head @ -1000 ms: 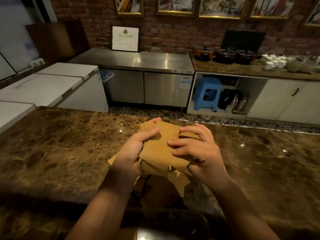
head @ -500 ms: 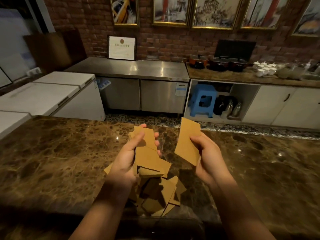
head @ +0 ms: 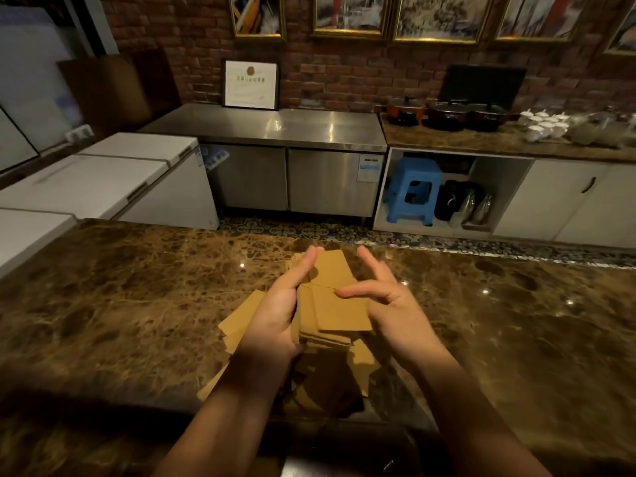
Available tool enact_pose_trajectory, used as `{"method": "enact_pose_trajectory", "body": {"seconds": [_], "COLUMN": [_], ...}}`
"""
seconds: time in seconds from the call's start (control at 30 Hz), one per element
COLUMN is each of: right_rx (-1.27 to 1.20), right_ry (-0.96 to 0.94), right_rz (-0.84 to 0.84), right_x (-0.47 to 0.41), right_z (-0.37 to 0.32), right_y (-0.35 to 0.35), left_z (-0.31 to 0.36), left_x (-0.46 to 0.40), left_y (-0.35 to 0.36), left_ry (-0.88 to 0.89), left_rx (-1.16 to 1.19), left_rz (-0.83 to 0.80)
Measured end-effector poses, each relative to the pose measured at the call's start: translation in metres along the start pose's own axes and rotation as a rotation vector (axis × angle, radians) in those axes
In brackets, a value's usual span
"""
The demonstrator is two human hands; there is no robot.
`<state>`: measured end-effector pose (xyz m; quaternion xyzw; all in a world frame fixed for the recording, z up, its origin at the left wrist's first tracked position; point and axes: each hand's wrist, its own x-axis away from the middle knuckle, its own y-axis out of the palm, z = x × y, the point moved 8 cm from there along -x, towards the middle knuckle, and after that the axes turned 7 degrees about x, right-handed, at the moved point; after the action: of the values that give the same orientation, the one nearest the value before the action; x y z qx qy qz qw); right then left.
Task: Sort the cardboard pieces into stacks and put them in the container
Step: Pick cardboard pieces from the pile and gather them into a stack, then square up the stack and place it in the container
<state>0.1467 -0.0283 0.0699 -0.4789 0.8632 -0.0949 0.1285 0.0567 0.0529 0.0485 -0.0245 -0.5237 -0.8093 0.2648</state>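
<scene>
A stack of tan cardboard pieces (head: 330,304) rests in my left hand (head: 275,315), held above the marble counter (head: 137,304). My left thumb lies along the stack's upper left edge. My right hand (head: 389,304) is on the stack's right side, fingers spread, its forefinger lying across the top piece. Beneath both hands a loose pile of cardboard pieces (head: 323,383) lies on the counter, partly hidden by my wrists. I see no container clearly; a dark edge shows at the bottom of the view.
The marble counter spreads wide to either side of the pile. Beyond its far edge are a steel worktop (head: 268,129), white chest freezers (head: 103,180) at left, and a blue stool (head: 413,191) in an open cabinet.
My right hand held one cardboard piece apart from the rest; that piece now lies on top of the stack in my left hand. The view has tilted slightly upward.
</scene>
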Motion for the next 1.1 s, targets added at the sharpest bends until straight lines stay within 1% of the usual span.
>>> {"method": "enact_pose_trajectory", "body": {"seconds": [0.07, 0.13, 0.2, 0.23, 0.3, 0.33, 0.4, 0.43, 0.5, 0.57, 0.63, 0.7, 0.77, 0.83, 0.87, 0.9, 0.97, 1.03, 1.1], "right_rx": [-0.080, -0.215, -0.346, -0.369, -0.407, -0.482, -0.738, -0.816, -0.766, -0.736, -0.811, -0.884, -0.923, -0.884, -0.813, -0.680, -0.307, 0.000, 0.168], "right_ry": [0.047, 0.078, 0.082, 0.082, 0.118, 0.165, 0.252, 0.300, 0.429, 0.538, 0.593, 0.576, 0.530, 0.452, 0.388, 0.315, 0.167, 0.083, 0.096], "right_rz": [-0.103, -0.176, -0.254, -0.277, -0.266, -0.240, -0.209, -0.194, -0.220, -0.282, -0.255, -0.183, -0.117, 0.001, 0.084, 0.181, 0.381, 0.476, 0.523], "right_x": [-0.002, -0.006, -0.006, -0.005, -0.004, -0.003, 0.002, 0.006, 0.015, 0.024, 0.028, 0.029, 0.030, 0.033, 0.034, 0.037, 0.047, 0.059, 0.072], "right_z": [0.008, 0.012, 0.008, 0.006, 0.010, 0.016, 0.022, 0.025, 0.031, 0.035, 0.039, 0.041, 0.043, 0.048, 0.051, 0.054, 0.056, 0.061, 0.077], "right_y": [0.017, 0.027, 0.036, 0.038, 0.037, 0.034, 0.034, 0.036, 0.046, 0.060, 0.066, 0.064, 0.053, 0.030, 0.012, -0.009, -0.053, -0.083, -0.101], "left_z": [-0.002, 0.002, 0.002, 0.003, 0.006, 0.009, 0.019, 0.024, 0.031, 0.037, 0.040, 0.035, 0.028, 0.020, 0.016, 0.010, -0.007, -0.041, -0.074], "left_x": [0.000, 0.000, 0.000, -0.001, -0.002, -0.003, -0.005, -0.006, -0.007, -0.006, -0.002, 0.003, 0.003, -0.007, -0.014, -0.021, -0.039, -0.062, -0.080], "left_y": [0.002, -0.002, -0.006, -0.009, -0.013, -0.014, -0.017, -0.018, -0.019, -0.018, -0.011, 0.004, 0.018, 0.026, 0.028, 0.028, 0.028, 0.033, 0.036], "left_ry": [-0.004, 0.054, 0.104, 0.125, 0.158, 0.175, 0.231, 0.268, 0.356, 0.478, 0.630, 0.735, 0.743, 0.675, 0.629, 0.578, 0.464, 0.286, 0.146], "left_rx": [0.019, 0.036, -0.020, -0.049, -0.036, -0.002, 0.038, 0.039, 0.021, -0.041, -0.180, -0.361, -0.500, -0.595, -0.616, -0.627, -0.652, -0.730, -0.819], "left_rz": [-0.034, -0.071, -0.124, -0.136, -0.131, -0.115, -0.069, -0.049, -0.008, 0.027, 0.003, -0.095, -0.163, -0.183, -0.169, -0.141, -0.111, -0.101, -0.060]}}
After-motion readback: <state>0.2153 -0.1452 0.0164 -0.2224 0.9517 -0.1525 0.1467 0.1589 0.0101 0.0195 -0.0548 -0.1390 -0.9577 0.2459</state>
